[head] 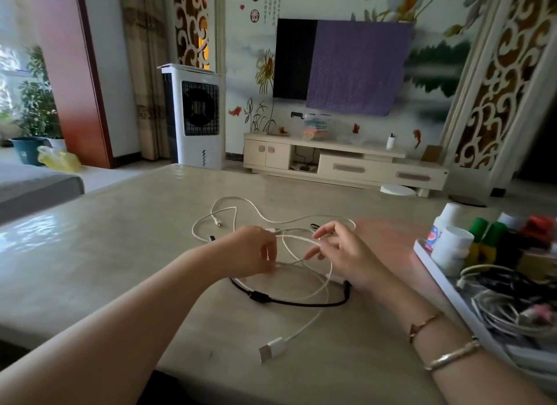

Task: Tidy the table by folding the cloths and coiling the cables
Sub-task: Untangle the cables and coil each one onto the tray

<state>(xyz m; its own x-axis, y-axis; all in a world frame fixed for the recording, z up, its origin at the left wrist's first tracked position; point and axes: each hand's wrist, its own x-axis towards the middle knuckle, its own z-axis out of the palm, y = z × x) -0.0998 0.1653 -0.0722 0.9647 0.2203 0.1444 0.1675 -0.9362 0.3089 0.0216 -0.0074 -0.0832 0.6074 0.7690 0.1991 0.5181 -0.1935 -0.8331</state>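
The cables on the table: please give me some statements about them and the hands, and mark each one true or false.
1. Both hands hold white cable. True: the left hand and right hand pinch its loops.
2. The black cable is lifted off the table. False: it lies on the table under the hands.
3. A white USB plug lies near the table's front edge. True.
4. The tray stands on the person's left. False: it is on the right.

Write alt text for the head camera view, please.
Two hands, left hand and right hand, hold loops of a tangled white cable over a beige table; a black cable lies beneath, and a tray of bottles stands at right.
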